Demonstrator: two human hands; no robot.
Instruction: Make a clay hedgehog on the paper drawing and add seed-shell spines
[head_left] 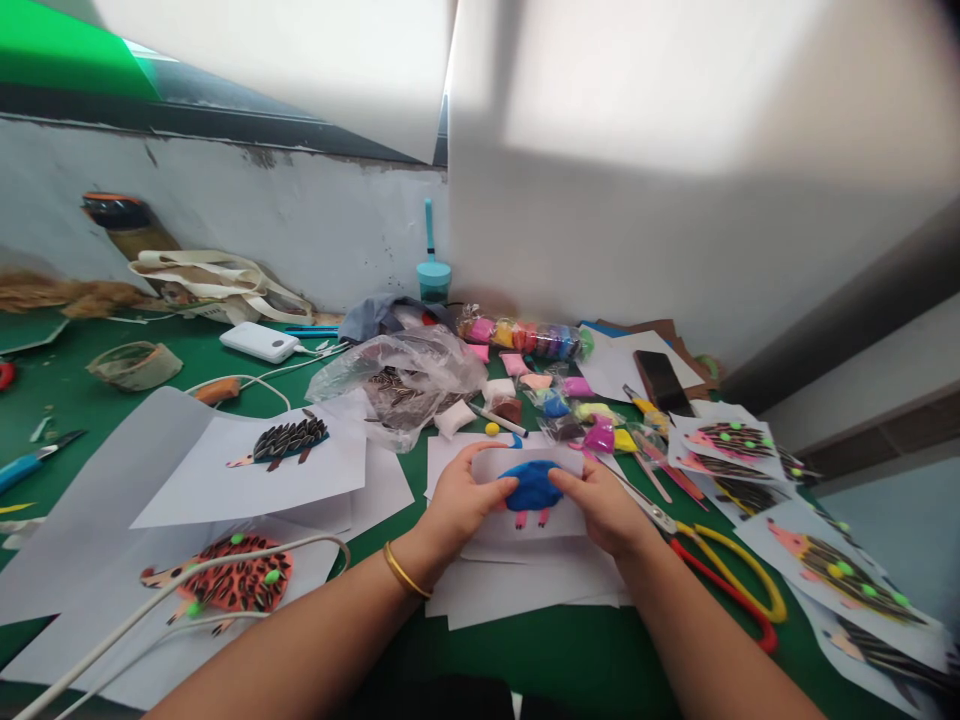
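Note:
Between my two hands is a white sheet of paper (480, 545) with a flat blue clay shape (531, 490) on it; two pink legs with dark tips stick out below the blue. My left hand (469, 492) grips the sheet's left side, its thumb on the blue clay. On the other side, my right hand (604, 500) holds the paper with its thumb pressing the blue clay's upper right. Fingers behind the sheet are hidden. More white sheets (517, 590) lie under it. A small yellow ball (492, 429) sits just beyond my left hand.
Scissors (697, 540) with yellow and red handles lie right of my right hand. Clay packets (555, 403) and a plastic bag of seeds (405, 385) lie behind. Hedgehog pictures (847, 570) are stacked at right; another seed hedgehog (289, 440) is at left, near a white cable (225, 565).

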